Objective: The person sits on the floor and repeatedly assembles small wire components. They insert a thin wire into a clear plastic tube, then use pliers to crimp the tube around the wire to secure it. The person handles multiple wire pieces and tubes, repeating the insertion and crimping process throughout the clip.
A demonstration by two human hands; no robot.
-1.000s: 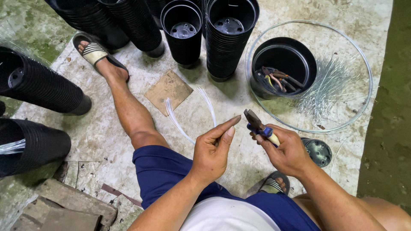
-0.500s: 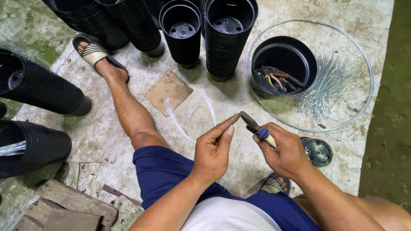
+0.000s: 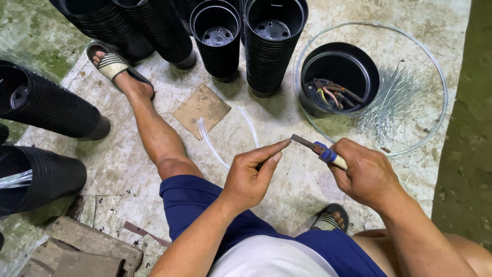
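Note:
My right hand (image 3: 365, 172) grips a pair of pliers (image 3: 316, 149) with blue and pale handles; the jaws are closed and point left. My left hand (image 3: 252, 176) is pinched, thumb and forefinger meeting the pliers' tip, apparently holding a thin wire piece too small to see clearly. Both hands hover above my lap over a concrete floor. Thin clear strands (image 3: 212, 144) lie on the floor just beyond my left hand, next to a brown cardboard square (image 3: 201, 108).
Stacks of black plastic pots (image 3: 272, 41) stand at the top and lie on their sides at the left (image 3: 48, 108). One black pot (image 3: 339, 79) holding tools sits inside a wire hoop (image 3: 435, 77) with cut wire pieces (image 3: 394, 100). Wood scraps (image 3: 77, 249) lie at bottom left.
The pliers' jaws have closed and swung down to the left, now meeting my left fingertips. Both hands shifted slightly lower.

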